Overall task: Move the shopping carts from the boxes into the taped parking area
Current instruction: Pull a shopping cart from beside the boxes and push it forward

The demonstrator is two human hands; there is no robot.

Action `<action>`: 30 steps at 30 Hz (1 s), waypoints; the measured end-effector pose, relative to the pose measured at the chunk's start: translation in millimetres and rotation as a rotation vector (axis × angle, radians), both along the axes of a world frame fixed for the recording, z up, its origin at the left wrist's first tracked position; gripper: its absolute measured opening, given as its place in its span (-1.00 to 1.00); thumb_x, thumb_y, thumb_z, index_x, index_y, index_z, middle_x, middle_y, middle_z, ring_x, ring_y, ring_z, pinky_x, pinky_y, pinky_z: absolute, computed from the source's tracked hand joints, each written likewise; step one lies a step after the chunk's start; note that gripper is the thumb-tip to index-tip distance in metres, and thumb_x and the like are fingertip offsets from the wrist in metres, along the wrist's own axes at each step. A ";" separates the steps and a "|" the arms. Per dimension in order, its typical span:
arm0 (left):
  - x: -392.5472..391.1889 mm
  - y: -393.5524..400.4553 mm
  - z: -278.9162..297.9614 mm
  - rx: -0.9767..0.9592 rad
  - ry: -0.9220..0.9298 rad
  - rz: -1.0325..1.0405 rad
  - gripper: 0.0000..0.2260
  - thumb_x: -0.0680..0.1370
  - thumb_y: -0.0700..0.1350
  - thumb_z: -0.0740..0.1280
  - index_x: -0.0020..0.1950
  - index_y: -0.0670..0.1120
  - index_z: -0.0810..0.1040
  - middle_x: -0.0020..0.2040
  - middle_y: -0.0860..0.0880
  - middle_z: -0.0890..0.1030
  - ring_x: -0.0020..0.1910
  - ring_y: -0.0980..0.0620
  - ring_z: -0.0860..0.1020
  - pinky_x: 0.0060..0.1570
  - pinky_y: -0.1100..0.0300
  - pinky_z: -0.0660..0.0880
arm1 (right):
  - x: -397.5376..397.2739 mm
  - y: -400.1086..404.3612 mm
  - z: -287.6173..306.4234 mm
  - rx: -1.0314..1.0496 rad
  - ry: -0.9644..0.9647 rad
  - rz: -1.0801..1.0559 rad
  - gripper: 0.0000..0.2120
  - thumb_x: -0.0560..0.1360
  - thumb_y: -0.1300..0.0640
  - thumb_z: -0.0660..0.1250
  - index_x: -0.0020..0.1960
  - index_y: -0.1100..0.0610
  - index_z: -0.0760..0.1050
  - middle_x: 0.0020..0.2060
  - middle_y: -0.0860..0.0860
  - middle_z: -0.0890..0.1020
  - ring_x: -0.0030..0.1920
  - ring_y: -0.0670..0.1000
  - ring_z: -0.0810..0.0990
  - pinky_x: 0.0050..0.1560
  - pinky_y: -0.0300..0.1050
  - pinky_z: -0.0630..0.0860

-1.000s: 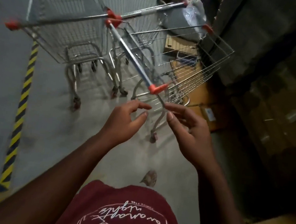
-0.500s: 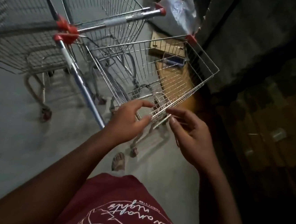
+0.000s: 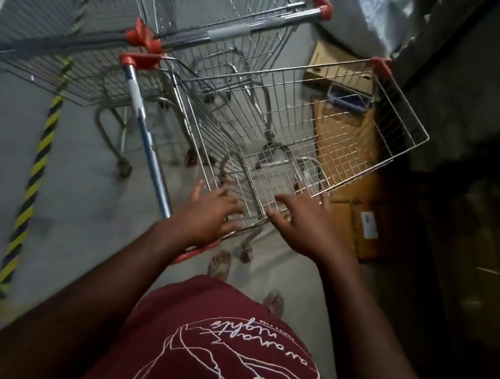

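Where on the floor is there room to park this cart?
Bare grey floor lies between the striped tape and the near cart. Ahead it is crowded: two more carts stand close together. On the right, flat cardboard covers the floor.

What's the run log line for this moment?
left hand: open, on cart | right hand: open, on cart | tape: left

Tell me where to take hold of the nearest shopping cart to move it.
Grip the handle bar of the nearest shopping cart, probably from the cart's left side: the bar runs lengthwise along that side of the basket. Both the left hand and the right hand now reach the near wire edge.
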State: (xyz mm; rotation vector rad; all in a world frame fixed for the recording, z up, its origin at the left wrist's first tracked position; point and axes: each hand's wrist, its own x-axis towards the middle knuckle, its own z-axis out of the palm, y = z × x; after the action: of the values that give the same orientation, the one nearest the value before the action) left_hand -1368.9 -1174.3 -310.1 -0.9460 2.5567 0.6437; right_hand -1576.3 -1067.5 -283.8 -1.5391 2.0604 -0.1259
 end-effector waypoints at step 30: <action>-13.3 94.9 28.8 0.104 0.413 0.217 -0.63 0.60 0.18 0.30 0.25 -0.02 0.65 0.19 0.03 0.67 0.19 0.00 0.62 0.28 -0.09 0.51 | -29.3 135.9 -13.4 -0.174 -0.440 -0.363 -0.66 0.61 -0.16 0.36 0.30 -0.01 0.59 0.21 -0.05 0.68 0.18 -0.01 0.64 0.24 0.06 0.58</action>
State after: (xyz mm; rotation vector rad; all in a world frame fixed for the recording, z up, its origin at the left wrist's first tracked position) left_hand -1382.2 -1079.3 -281.3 -1.1658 2.7520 1.1269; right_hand -1605.7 -931.6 -297.2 -1.0874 1.9758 -0.7290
